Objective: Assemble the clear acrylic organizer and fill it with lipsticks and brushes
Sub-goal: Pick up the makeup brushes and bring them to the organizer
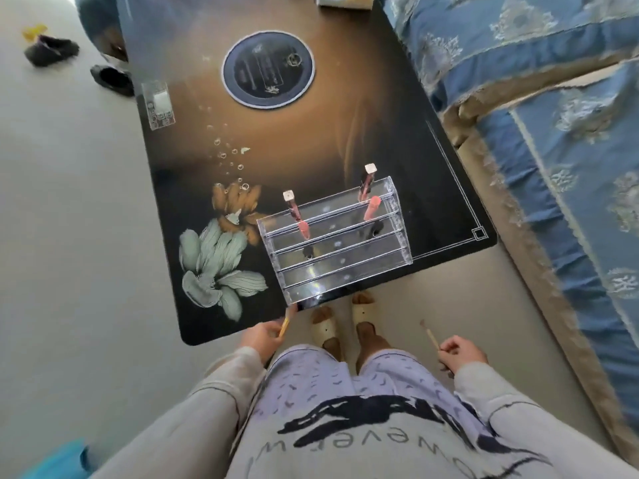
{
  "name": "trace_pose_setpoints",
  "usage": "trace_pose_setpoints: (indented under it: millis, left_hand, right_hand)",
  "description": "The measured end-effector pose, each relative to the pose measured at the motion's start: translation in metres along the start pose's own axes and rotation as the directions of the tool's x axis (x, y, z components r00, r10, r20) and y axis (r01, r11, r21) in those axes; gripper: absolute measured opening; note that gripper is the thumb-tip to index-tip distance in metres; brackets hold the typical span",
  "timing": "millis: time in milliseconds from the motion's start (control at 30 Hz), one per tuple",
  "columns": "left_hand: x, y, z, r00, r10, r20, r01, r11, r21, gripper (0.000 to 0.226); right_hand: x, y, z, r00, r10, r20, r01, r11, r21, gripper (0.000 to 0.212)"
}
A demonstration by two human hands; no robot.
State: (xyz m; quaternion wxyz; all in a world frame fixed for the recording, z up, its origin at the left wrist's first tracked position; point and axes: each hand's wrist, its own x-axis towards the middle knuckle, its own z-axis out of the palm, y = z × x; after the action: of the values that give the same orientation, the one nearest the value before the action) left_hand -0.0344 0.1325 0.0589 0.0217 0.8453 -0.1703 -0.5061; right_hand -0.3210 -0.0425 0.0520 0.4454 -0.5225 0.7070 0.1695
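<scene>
Acrylic organizer (340,257) mid-frame, lipsticks (303,228) in upper rows. L hand (262,335) grips yellow brush (284,325), R hand (461,350) grips tan brush (430,335); best lower each handle-first into free front slot.

A dark glossy surface (345,133) printed with pale and orange flowers and bubbles, with a brown glow at its middle. A clear acrylic organizer (337,243) with stepped tiers stands at the near edge, toward the right corner. A dark round disc (268,69) with a pale rim sits toward the far end. A small clear packet (158,104) lies at the left edge. A pale box (345,1), partly cut off, is at the far edge.
</scene>
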Motion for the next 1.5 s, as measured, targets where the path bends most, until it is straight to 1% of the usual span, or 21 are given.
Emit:
trace_pose_setpoints:
  millis: [100, 200, 267, 367, 400, 433, 500, 567, 633, 667, 733, 800, 933, 967, 1033, 1233, 1367, 1500]
  left_hand:
    - [-0.010, -0.026, 0.014, 0.990, -0.141, -0.011, 0.138, 0.980, -0.142, 0.025]
    - [-0.021, -0.046, 0.030, 0.968, -0.252, 0.005, 0.247, 0.945, -0.212, 0.026]
    - [-0.025, -0.050, 0.039, 0.955, -0.297, 0.016, 0.291, 0.921, -0.259, 0.026]
    - [-0.029, -0.043, 0.050, 0.944, -0.329, 0.007, 0.315, 0.898, -0.308, 0.026]
    - [-0.029, -0.038, 0.052, 0.945, -0.328, -0.008, 0.307, 0.894, -0.327, 0.026]
    - [-0.029, -0.031, 0.054, 0.947, -0.321, -0.026, 0.291, 0.887, -0.358, 0.025]
    - [-0.027, -0.017, 0.058, 0.952, -0.300, -0.063, 0.244, 0.867, -0.434, 0.024]
    - [-0.026, -0.004, 0.059, 0.952, -0.288, -0.100, 0.204, 0.845, -0.495, 0.023]
    - [-0.027, 0.005, 0.061, 0.952, -0.280, -0.122, 0.173, 0.825, -0.539, 0.022]
    - [-0.028, 0.008, 0.062, 0.953, -0.275, -0.128, 0.164, 0.821, -0.546, 0.022]
    - [-0.032, 0.008, 0.065, 0.951, -0.282, -0.125, 0.173, 0.823, -0.542, 0.021]
    - [-0.037, 0.006, 0.068, 0.946, -0.307, -0.109, 0.202, 0.815, -0.542, 0.021]
    - [-0.049, -0.005, 0.071, 0.927, -0.359, -0.104, 0.247, 0.797, -0.551, 0.023]
    - [-0.052, -0.008, 0.072, 0.921, -0.375, -0.102, 0.258, 0.787, -0.560, 0.024]
    - [-0.058, -0.015, 0.074, 0.911, -0.401, -0.092, 0.281, 0.769, -0.575, 0.023]
    - [-0.065, -0.033, 0.083, 0.891, -0.454, -0.029, 0.361, 0.746, -0.560, 0.021]
    - [-0.064, -0.031, 0.082, 0.899, -0.438, -0.031, 0.353, 0.764, -0.540, 0.021]
    - [-0.056, -0.024, 0.074, 0.910, -0.410, -0.055, 0.318, 0.779, -0.541, 0.019]
  right_hand:
    - [0.018, -0.023, -0.014, 0.996, -0.086, 0.038, 0.089, 0.992, -0.092, 0.033]
    - [0.033, -0.046, -0.025, 0.986, -0.149, 0.071, 0.160, 0.969, -0.190, 0.035]
    - [0.041, -0.061, -0.029, 0.977, -0.186, 0.108, 0.208, 0.944, -0.258, 0.036]
    - [0.044, -0.085, -0.029, 0.944, -0.238, 0.230, 0.317, 0.853, -0.416, 0.031]
    - [0.043, -0.095, -0.027, 0.924, -0.264, 0.277, 0.373, 0.782, -0.499, 0.025]
    - [0.039, -0.105, -0.025, 0.898, -0.297, 0.326, 0.438, 0.683, -0.585, 0.016]
    - [0.031, -0.127, -0.016, 0.837, -0.353, 0.417, 0.543, 0.452, -0.708, 0.003]
    - [0.025, -0.150, -0.004, 0.759, -0.411, 0.505, 0.621, 0.221, -0.752, 0.018]
    - [0.020, -0.173, 0.011, 0.666, -0.479, 0.572, 0.668, 0.040, -0.743, 0.025]
    - [0.018, -0.183, 0.018, 0.620, -0.511, 0.595, 0.681, -0.027, -0.732, 0.027]
    - [0.015, -0.198, 0.031, 0.541, -0.564, 0.624, 0.689, -0.127, -0.713, 0.028]
    - [0.014, -0.206, 0.041, 0.494, -0.579, 0.649, 0.681, -0.207, -0.703, 0.028]
    - [0.016, -0.213, 0.056, 0.437, -0.607, 0.664, 0.652, -0.295, -0.699, 0.028]
    - [0.017, -0.214, 0.058, 0.429, -0.605, 0.671, 0.643, -0.317, -0.697, 0.028]
    - [0.019, -0.212, 0.061, 0.435, -0.592, 0.678, 0.629, -0.339, -0.700, 0.028]
    - [0.029, -0.208, 0.063, 0.468, -0.569, 0.677, 0.614, -0.341, -0.711, 0.028]
    - [0.032, -0.204, 0.062, 0.442, -0.556, 0.704, 0.648, -0.345, -0.679, 0.027]
    - [0.034, -0.201, 0.062, 0.428, -0.566, 0.704, 0.658, -0.339, -0.672, 0.033]
